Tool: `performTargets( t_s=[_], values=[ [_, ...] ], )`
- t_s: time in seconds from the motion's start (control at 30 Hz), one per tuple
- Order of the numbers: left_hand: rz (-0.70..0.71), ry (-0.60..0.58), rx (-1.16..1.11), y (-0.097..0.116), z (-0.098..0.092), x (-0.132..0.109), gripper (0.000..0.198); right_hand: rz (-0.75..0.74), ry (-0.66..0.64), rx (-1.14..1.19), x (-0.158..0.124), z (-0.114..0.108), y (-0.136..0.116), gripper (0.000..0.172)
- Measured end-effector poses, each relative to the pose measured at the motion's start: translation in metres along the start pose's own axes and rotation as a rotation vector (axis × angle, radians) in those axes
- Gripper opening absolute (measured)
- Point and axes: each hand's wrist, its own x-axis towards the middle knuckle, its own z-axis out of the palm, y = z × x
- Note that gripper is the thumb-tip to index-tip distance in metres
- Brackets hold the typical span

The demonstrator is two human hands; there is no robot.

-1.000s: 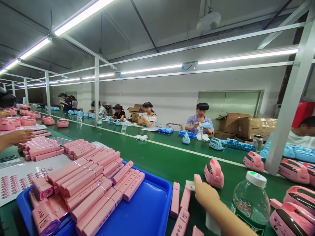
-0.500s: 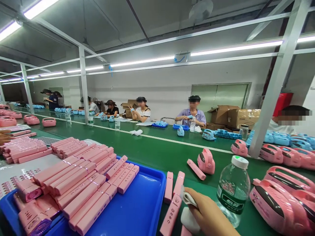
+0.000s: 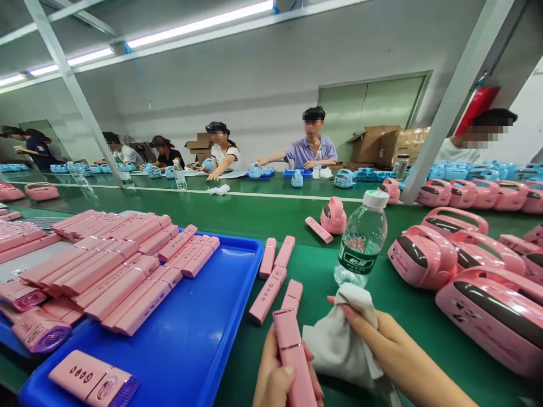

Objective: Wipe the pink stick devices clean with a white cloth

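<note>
My left hand (image 3: 285, 370), low in the middle, is closed round a pink bar-shaped microphone (image 3: 296, 356) that stands tilted up. To its right, my right hand (image 3: 369, 325) pinches a pale grey cloth (image 3: 343, 333), which hangs down to the green table. Several more pink microphones lie just beyond my left hand, the closest being one pink microphone (image 3: 292, 295). A clear water bottle (image 3: 360, 243) with a green label stands behind the cloth. In the blue tray (image 3: 190, 316) to the left, one microphone (image 3: 94, 377) with a purple mesh end lies at the near edge.
A big stack of pink microphones (image 3: 114, 271) fills the tray's left part. Pink handled toy cases (image 3: 492, 311) crowd the right side. Farther off stand another pink case (image 3: 334, 216), a metal post (image 3: 458, 102), blue cases (image 3: 343, 178) and several co-workers across the table.
My left hand has come into view holding a microphone. My right hand has brought the cloth closer to it. One microphone now lies at the tray's near edge. The view has turned.
</note>
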Motion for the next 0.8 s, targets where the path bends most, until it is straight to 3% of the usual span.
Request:
performTargets(
  t_s=[0.1,0.17,0.27,0.5,0.8],
  values=[
    [-0.025,0.079,0.099,0.005,0.010,-0.007,0.032,0.159,-0.013,0.327,-0.011,0.005,-0.012,0.047],
    [-0.042,0.190,0.191,0.009,0.021,-0.010,0.038,0.259,-0.099,0.535,-0.019,0.009,-0.019,0.045],
    [-0.057,0.326,0.342,0.013,0.033,-0.012,0.041,0.270,-0.253,0.725,-0.025,0.011,-0.023,0.027],
    [-0.039,0.263,0.364,0.011,0.040,-0.015,0.044,0.240,-0.315,0.853,-0.026,0.014,-0.020,0.009],
    [-0.051,0.291,0.425,0.010,0.043,-0.018,0.040,0.256,-0.244,0.712,-0.033,0.015,-0.017,0.017]
  ],
)
